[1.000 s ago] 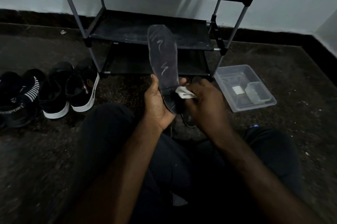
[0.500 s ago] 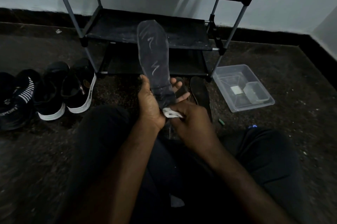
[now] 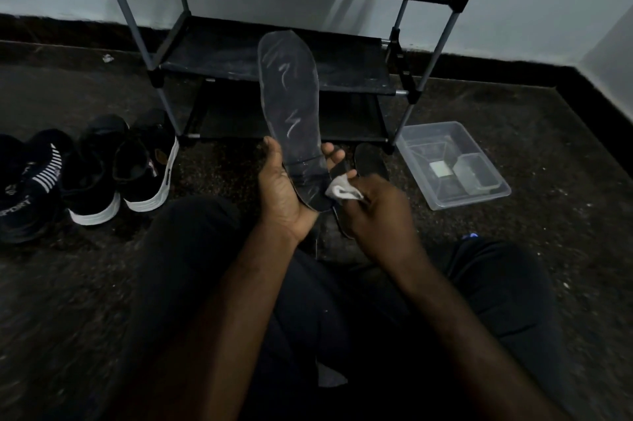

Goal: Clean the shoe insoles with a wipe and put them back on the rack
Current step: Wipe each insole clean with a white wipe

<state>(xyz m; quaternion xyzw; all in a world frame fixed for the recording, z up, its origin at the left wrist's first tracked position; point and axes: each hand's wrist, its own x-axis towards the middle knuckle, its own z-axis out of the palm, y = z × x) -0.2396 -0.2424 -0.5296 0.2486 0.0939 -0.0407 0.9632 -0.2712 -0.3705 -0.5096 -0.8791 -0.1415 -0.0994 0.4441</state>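
The left hand [image 3: 284, 191] grips the upright insole [image 3: 291, 105] by its heel; the right hand [image 3: 376, 208] pinches a wipe [image 3: 340, 189] against that heel's right edge

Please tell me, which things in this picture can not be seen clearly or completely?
- Head view, second dark insole on the floor: its lower part is hidden behind the right hand.
- Heel of the held dark grey insole: covered by the left hand and the crumpled white wipe.
- Black metal-framed shoe rack: its top is cut off by the upper edge.
- Small items in the clear plastic tub: too dim to identify.
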